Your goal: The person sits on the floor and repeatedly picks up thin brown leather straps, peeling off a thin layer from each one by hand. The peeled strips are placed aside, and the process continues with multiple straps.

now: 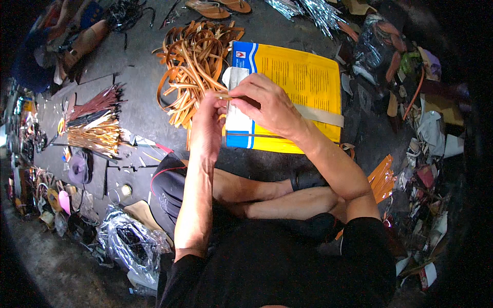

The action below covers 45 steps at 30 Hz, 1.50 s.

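Note:
My two hands meet over the left edge of a yellow and blue rectangular container (303,77) lying in front of me. Between the fingertips of my left hand (209,120) and the pinched thumb and forefinger of my right hand (272,102) is the end of a narrow tan strip (224,97); a small shiny spot shows on it. How far it runs inside my left fingers is hidden. Just beyond my left hand lies a tangled heap of tan and brown strips (192,59). A flat beige strip (326,116) rests across the container, right of my right wrist.
Bundles of brown, black and golden strips (95,131) lie on the dark floor at left. Crumpled clear plastic (131,241) is at lower left, orange strips (382,178) by my right elbow. Sandals (210,9) and silvery strips (321,18) lie far off. Another person's leg (87,43) shows at upper left.

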### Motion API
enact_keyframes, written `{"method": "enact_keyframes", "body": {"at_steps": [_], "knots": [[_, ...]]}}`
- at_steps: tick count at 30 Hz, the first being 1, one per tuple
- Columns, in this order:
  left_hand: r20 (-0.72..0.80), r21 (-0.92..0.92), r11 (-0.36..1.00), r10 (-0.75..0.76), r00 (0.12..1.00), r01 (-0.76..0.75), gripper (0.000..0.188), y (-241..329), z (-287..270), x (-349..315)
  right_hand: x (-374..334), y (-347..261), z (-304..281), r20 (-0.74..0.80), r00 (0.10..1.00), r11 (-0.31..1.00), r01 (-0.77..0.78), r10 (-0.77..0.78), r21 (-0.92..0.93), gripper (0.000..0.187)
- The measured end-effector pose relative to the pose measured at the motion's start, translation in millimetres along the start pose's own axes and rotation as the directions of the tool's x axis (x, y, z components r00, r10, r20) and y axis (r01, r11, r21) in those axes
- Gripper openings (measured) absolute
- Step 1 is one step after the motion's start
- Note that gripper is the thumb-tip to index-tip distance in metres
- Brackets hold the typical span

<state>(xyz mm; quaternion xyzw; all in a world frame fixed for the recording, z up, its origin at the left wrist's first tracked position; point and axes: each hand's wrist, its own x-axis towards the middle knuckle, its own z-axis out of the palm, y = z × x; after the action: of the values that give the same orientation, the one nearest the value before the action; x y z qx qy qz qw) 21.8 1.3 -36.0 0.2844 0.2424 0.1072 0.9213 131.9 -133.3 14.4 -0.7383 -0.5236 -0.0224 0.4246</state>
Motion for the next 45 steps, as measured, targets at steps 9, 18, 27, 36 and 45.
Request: {"method": "enact_keyframes", "body": {"at_steps": [9, 18, 27, 36, 45], "knots": [[-0.115, 0.061, 0.998, -0.004, 0.993, 0.011, 0.008, -4, -18, 18, -3, 3, -4, 0.011, 1.0, 1.0, 0.008, -0.008, -0.004, 0.011], [-0.232, 0.126, 0.991, -0.014, 0.973, 0.044, 0.011, -6, -83, 51, -4, 2, -3, 0.014, 1.0, 1.0, -0.01, 0.01, 0.003, 0.01], [-0.171, -0.563, 0.826, -0.155, 0.973, 0.032, 0.043, 10, -53, 34, -2, 3, -4, 0.019, 1.0, 1.0, -0.024, 0.024, -0.006, 0.011], [-0.093, 0.142, 0.99, 0.012, 0.996, 0.002, 0.014, -1, -7, 14, -4, 5, -2, 0.01, 1.0, 1.0, -0.001, 0.001, 0.026, 0.012], [-0.235, 0.097, 0.994, -0.029, 0.972, 0.053, 0.012, 1, -71, 43, -4, 5, -4, 0.027, 1.0, 1.0, -0.008, 0.007, 0.024, 0.012]]}}
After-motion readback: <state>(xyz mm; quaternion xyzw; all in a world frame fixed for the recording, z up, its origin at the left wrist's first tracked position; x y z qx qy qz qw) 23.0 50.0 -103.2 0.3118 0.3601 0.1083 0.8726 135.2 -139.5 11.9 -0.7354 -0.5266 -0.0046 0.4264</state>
